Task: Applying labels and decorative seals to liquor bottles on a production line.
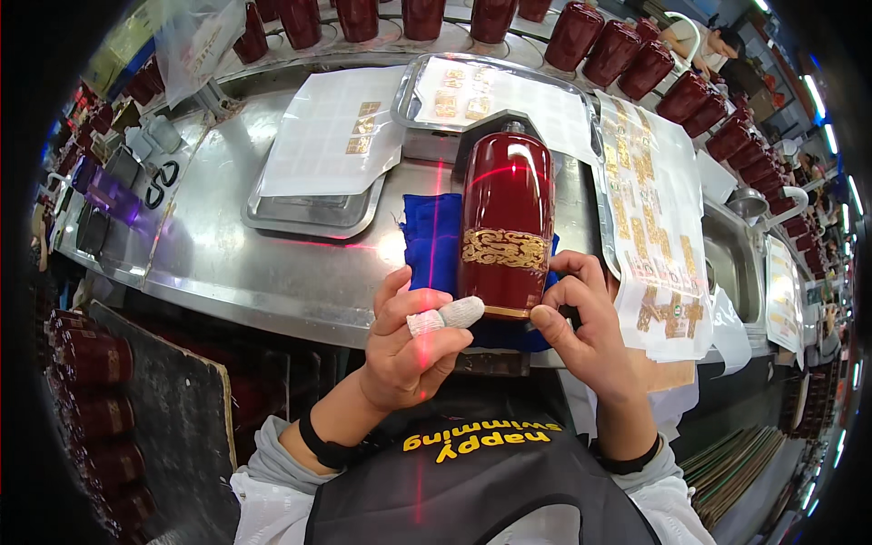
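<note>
A glossy dark red bottle (509,195) lies on a folded blue cloth (427,238), its neck pointing away from me in a dark angled rest (468,150). An ornate gold band (505,250) runs across its lower body, and a thin gold line rims the base. My left hand (407,350) is beside the base on the left, fingers loosely bent and thumb apart. A white knit finger cover (450,315) sits on one finger, its tip close to the base. My right hand (586,318) grips the bottle's lower right side with bent fingers and thumb.
Sheets of gold decals (649,227) lie at right beside a sink (734,259). A metal tray (318,213) bears a white sheet (331,132); another tray (586,86) stands behind. Red bottles (422,18) line the back. Black scissors (162,184) lie left. A person (704,50) works far right.
</note>
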### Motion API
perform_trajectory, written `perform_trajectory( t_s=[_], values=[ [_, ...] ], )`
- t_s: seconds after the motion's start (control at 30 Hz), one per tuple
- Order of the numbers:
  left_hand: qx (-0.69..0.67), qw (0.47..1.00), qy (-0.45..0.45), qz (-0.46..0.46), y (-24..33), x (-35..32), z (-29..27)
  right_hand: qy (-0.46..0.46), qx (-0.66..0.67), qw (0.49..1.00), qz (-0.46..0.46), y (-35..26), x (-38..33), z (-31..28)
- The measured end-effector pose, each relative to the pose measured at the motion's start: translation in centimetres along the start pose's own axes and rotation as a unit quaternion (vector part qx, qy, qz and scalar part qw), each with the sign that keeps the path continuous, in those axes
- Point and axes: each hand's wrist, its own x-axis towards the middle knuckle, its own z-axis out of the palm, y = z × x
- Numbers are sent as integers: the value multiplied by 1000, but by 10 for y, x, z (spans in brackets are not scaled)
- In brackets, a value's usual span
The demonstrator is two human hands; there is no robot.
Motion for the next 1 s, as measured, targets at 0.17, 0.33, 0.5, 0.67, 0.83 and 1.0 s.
perform_trajectory(
  t_s=[0.17, 0.33, 0.5, 0.67, 0.83, 1.0],
  values=[
    [21, 999, -25, 27, 1, 5, -3, -64, 52, 996, -17, 5, 2, -8],
    [64, 988, -79, 117, 1, 21, -7, -82, 84, 993, 23, 6, 3, -18],
    [71, 972, -110, 195, -4, 34, -5, -124, 88, 988, 13, 9, 5, -27],
    [61, 962, -129, 233, -6, 44, -2, -148, 133, 978, 55, 16, 3, -35],
    [66, 951, -153, 260, -5, 54, 0, -153, 176, 969, 79, 24, -2, -39],
    [63, 944, -167, 278, -5, 63, 5, -130, 192, 971, 62, 31, -6, -36]
  ],
)
